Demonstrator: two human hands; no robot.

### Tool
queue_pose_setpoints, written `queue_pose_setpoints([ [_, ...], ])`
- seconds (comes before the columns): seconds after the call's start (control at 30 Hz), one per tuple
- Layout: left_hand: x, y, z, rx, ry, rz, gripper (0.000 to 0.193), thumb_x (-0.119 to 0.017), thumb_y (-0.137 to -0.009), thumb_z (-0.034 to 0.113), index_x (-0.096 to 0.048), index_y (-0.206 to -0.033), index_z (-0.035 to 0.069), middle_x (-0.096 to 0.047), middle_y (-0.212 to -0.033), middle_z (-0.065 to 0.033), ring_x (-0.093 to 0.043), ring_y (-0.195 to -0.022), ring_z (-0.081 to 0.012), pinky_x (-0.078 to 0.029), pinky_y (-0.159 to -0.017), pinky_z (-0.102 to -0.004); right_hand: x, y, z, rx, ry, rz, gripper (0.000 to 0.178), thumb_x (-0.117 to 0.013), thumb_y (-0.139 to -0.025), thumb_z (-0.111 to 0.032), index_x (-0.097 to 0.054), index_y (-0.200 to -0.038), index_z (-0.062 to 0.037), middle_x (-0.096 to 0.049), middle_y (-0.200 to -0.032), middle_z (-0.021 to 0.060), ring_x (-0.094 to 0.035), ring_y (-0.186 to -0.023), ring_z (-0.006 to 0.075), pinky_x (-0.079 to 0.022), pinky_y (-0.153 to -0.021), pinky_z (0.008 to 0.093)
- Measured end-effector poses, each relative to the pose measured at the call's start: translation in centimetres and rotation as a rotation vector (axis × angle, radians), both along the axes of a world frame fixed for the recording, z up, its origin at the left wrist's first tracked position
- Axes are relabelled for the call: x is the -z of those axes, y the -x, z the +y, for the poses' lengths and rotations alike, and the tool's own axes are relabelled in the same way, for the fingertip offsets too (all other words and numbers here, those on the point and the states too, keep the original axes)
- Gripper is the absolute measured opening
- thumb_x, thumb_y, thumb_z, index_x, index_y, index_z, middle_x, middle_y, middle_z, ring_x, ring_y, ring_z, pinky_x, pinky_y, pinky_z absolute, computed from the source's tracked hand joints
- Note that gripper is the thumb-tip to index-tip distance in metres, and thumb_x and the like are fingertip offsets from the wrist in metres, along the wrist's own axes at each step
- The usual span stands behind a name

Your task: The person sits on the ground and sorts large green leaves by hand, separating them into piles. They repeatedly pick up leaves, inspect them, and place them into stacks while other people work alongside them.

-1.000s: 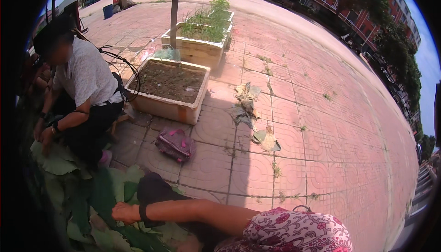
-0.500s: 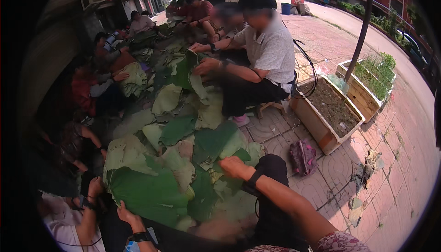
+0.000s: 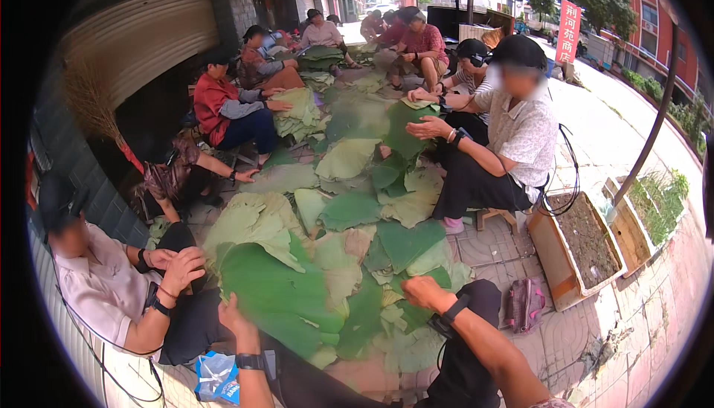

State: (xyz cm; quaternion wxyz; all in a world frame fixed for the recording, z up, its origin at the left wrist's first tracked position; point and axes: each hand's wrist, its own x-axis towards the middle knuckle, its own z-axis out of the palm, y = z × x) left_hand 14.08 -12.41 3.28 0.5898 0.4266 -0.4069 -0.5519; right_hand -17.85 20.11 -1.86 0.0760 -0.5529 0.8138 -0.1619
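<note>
Green and broad, one leaf [image 3: 277, 298] lies over a layered pile [image 3: 249, 222]; the left hand [image 3: 239, 324] pinches its edge between the fingers, while the right hand [image 3: 425, 293] curls its fingers, gripping or not I cannot tell. Some is stacked; many leaves [image 3: 346, 158] lie loose along the pavement [image 3: 549, 342]

A broad green leaf [image 3: 271, 289] lies spread out, touching wrinkled, paler leaves [image 3: 256, 222].

At lower left, our left hand [image 3: 239, 322] grips a green lotus leaf [image 3: 274, 293]; right of centre, our right hand [image 3: 426, 293] curls beside the leaf pile [image 3: 349, 211].
</note>
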Motion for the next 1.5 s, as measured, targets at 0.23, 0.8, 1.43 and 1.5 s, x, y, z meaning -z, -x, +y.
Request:
queue_pose_setpoints([
  [0.23,1.2,-0.5,-0.3,-0.046,0.187,0.045,0.025,-0.067,-0.087,0.004,-0.065,-0.111,0.003,-0.066,-0.097,-0.0025,-0.062,-0.085,-0.0158,-0.052,-0.075,-0.0284,0.3,-0.4,-0.7,-0.050,-0.081,-0.044,0.017,-0.061,-0.084,-0.020,-0.060,-0.087,-0.0030,-0.065,-0.079,0.0238,-0.063,-0.080,0.0446,-0.049,-0.070,0.0534],
  [0.8,-3.5,0.6,2.1,-0.214,0.465,-0.260,0.025,-0.067,-0.090,0.010,-0.062,-0.109,-0.005,-0.065,-0.107,-0.0099,-0.060,-0.092,-0.0181,-0.047,-0.083,-0.0317,-0.6,-1.8,-1.9,-0.101,-0.056,-0.045,0.013,-0.059,-0.079,-0.012,-0.064,-0.085,-0.0016,-0.065,-0.078,0.0228,-0.065,-0.076,0.0417,-0.051,-0.066,0.0492],
  [1.43,-0.3,-0.2,0.7,0.157,-0.097,-0.259,0.017,-0.059,-0.088,0.001,-0.059,-0.105,0.000,-0.070,-0.090,-0.0147,-0.070,-0.073,-0.0198,-0.053,-0.057,-0.0261,0.7,-1.7,0.0,-0.102,-0.220,-0.006,0.012,-0.059,-0.077,-0.010,-0.066,-0.081,-0.0006,-0.067,-0.083,0.0223,-0.066,-0.079,0.0405,-0.052,-0.068,0.0484],
  [1.5,-0.4,1.0,1.0,0.206,-0.119,-0.263,0.017,-0.058,-0.088,0.001,-0.059,-0.105,0.000,-0.070,-0.090,-0.0151,-0.070,-0.073,-0.0206,-0.053,-0.057,-0.0263,1.2,-1.5,-0.1,-0.115,-0.219,0.001,0.013,-0.060,-0.076,-0.011,-0.066,-0.080,-0.0008,-0.067,-0.084,0.0217,-0.067,-0.081,0.0397,-0.052,-0.068,0.0480],
])
